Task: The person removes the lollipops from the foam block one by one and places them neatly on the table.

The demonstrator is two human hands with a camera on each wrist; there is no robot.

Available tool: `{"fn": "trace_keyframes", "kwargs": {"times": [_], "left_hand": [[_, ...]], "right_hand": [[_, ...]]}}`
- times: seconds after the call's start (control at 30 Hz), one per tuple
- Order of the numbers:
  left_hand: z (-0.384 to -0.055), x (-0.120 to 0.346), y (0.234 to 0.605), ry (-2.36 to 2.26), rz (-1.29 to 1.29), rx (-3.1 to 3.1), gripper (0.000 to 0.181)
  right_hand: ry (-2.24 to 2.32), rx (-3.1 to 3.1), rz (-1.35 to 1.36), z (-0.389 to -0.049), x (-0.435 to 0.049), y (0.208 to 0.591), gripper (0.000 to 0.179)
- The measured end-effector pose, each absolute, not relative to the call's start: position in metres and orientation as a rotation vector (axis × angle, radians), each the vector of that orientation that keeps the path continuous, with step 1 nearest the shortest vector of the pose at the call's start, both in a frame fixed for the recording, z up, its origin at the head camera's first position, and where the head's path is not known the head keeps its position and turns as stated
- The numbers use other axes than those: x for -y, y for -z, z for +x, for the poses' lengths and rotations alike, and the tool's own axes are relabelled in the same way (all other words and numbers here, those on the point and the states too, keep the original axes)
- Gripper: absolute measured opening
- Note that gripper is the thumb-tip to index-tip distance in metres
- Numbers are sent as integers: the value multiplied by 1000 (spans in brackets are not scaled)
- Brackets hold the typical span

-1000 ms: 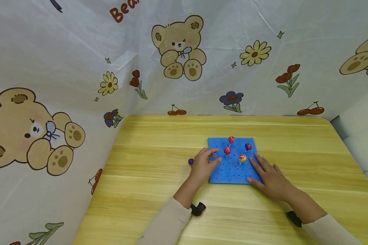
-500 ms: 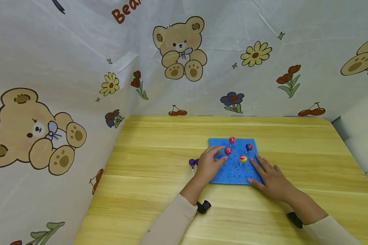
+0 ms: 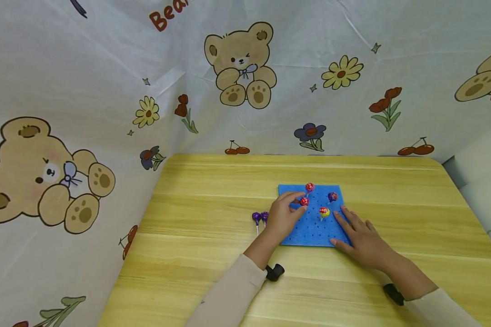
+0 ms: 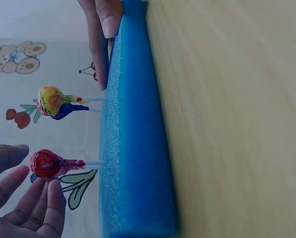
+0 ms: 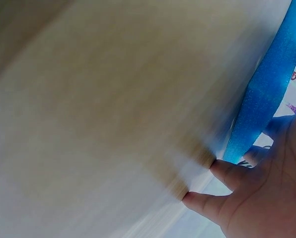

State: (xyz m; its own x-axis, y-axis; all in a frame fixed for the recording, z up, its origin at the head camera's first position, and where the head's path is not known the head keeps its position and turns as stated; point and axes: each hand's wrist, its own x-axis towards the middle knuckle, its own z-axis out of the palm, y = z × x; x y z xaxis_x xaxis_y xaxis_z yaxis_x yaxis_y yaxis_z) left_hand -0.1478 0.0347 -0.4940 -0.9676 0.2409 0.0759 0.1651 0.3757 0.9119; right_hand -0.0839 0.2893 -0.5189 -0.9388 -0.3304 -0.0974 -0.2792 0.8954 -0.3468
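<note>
A blue foam board with rows of small holes lies on the table, and several lollipops stand upright in it. My left hand is at a red lollipop; its thumb and fingers lie on either side of the candy head. In the left wrist view a gap shows between the thumb and this red lollipop, while the fingers are close under it. My right hand rests on the board's right edge, fingers spread. A yellow-and-red lollipop, a dark one and a pink-red one stand nearby.
Two purple lollipops lie on the wooden table left of the board, partly behind my left hand. A white cloth printed with bears and flowers hangs behind and to the left of the table.
My left hand has moved right across the board to the red lollipop, uncovering the purple lollipops on the table. The right hand has stayed on the board's edge.
</note>
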Motion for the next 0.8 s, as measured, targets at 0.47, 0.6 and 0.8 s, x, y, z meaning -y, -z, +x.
{"fn": "trace_keyframes", "kwargs": {"times": [0.47, 0.6, 0.8], "left_hand": [[-151, -37, 498, -1612, 398, -2583, 33], [-151, -38, 499, -1600, 406, -2598, 30], [-152, -39, 500, -1601, 418, -2611, 27]], "right_hand": [[485, -2915, -479, -84, -289, 520, 88], [484, -2917, -479, -84, -289, 520, 88], [479, -2914, -483, -85, -289, 520, 88]]}}
